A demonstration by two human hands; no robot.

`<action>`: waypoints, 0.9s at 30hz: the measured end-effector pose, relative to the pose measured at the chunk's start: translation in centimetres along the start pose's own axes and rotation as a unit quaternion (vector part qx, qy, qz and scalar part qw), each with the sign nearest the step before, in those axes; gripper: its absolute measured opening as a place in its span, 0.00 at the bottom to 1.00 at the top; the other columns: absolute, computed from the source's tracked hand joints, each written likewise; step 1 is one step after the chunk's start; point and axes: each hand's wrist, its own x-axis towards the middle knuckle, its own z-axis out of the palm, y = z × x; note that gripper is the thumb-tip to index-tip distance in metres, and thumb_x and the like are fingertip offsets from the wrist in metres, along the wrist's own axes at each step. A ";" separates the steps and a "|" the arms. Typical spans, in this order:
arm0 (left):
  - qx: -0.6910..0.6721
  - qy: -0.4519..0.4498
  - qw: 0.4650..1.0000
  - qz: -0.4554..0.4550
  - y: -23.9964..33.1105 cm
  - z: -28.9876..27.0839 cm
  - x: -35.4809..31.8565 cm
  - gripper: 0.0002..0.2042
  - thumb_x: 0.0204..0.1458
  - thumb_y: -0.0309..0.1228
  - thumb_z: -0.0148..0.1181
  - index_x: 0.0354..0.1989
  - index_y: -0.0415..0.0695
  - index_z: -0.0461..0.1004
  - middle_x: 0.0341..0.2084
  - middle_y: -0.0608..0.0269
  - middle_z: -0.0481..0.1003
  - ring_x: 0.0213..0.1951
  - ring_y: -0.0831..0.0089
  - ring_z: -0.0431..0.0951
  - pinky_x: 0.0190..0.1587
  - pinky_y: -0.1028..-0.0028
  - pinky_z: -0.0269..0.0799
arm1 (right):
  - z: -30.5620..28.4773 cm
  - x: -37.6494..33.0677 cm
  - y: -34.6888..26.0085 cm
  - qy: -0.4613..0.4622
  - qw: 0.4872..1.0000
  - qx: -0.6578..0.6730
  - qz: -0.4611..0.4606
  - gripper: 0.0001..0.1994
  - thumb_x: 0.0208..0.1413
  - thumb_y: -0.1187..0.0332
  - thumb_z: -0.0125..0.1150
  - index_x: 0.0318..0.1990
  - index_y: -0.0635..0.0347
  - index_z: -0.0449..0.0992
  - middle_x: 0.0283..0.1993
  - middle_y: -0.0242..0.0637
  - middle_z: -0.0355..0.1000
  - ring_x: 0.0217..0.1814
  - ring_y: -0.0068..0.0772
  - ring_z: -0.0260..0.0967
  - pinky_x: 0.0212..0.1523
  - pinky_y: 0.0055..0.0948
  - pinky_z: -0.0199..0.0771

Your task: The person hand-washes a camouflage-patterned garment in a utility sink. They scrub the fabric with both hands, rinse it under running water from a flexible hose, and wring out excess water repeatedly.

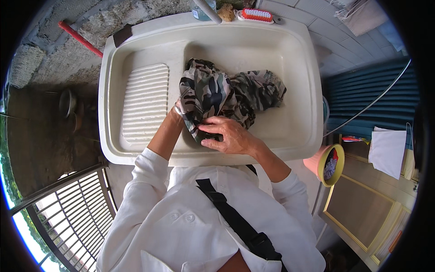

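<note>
Crumpled grey-green-black camouflage cloth (209,88) lies beyond right hand (232,136), loosely open against it; covers most of left hand (177,111), grip unclear.

1. Soft daylight leaves the sink (283,129) bright and evenly exposed, with only weak, soft-edged shadows inside it.
2. The strongest light lies far left of the sink, beyond the barred railing (74,206), where the outdoors burns out to white with a bluish fringe.
3. Left of the sink, the brown wall (38,131) sinks into dimness and loses detail.
4. Within the sink, the camouflage cloth (210,90) is sharp, its folds darkly shaded.
5. Below the sink, the white shirt (176,235) is pale but keeps its creases.
6. Well out from the sink, fisheye distortion bends straight edges, ending in a black vignette.
</note>
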 end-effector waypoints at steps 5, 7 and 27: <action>0.136 0.066 0.988 0.022 1.1 1.3 -0.5 0.27 0.56 0.42 0.51 0.61 0.39 0.59 0.55 0.58 0.66 0.55 0.67 0.66 0.59 0.67 0.62 | -5.0 2.9 3.1 0.373 0.921 0.045 0.103 0.08 0.58 0.68 0.56 0.38 0.65 0.75 0.31 0.31 0.73 0.29 0.14 0.66 0.30 0.16 0.66; 0.117 0.039 0.992 0.011 0.8 1.6 -0.6 0.27 0.56 0.41 0.52 0.61 0.39 0.59 0.55 0.58 0.66 0.55 0.67 0.67 0.59 0.68 0.63 | -6.5 3.9 5.1 0.357 0.920 0.122 0.111 0.09 0.59 0.72 0.53 0.44 0.64 0.73 0.44 0.36 0.73 0.42 0.18 0.68 0.42 0.18 0.66; 0.191 -0.033 0.976 -0.098 1.9 -1.8 0.3 0.24 0.49 0.38 0.62 0.51 0.37 0.69 0.44 0.61 0.74 0.44 0.75 0.74 0.49 0.75 0.70 | -10.5 2.8 4.3 0.189 0.917 0.296 0.191 0.10 0.56 0.63 0.59 0.31 0.62 0.76 0.25 0.21 0.68 0.26 0.11 0.58 0.25 0.14 0.57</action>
